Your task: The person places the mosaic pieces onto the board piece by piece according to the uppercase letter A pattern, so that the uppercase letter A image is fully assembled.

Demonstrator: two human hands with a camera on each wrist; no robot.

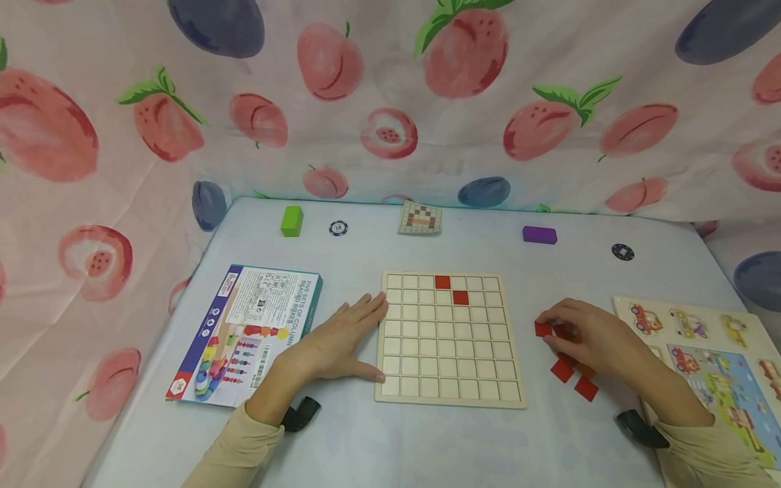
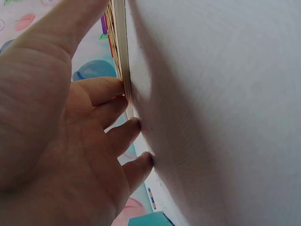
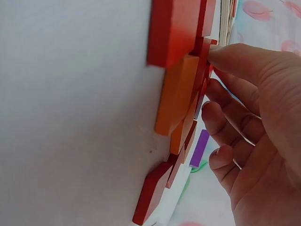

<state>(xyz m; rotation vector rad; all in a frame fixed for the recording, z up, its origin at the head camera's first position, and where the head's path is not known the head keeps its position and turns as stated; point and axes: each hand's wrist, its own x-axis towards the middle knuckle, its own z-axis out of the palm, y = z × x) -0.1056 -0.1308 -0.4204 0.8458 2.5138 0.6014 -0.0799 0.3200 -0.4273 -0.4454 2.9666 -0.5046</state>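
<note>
pinched in the right hand (image 1: 593,333), i see a red tile (image 1: 542,329), beside loose tiles (image 1: 562,369) toward the table's (image 1: 427,447) right edge; the left hand (image 1: 332,346), fingers extended, touches the grid board's (image 1: 419,367) left edge.

Left hand (image 1: 334,342) extended, thumb (image 1: 366,371) splayed, right hand (image 1: 596,335) held in pinch, fingers (image 1: 564,310) bent, forearms (image 1: 677,395) angled inward
</note>
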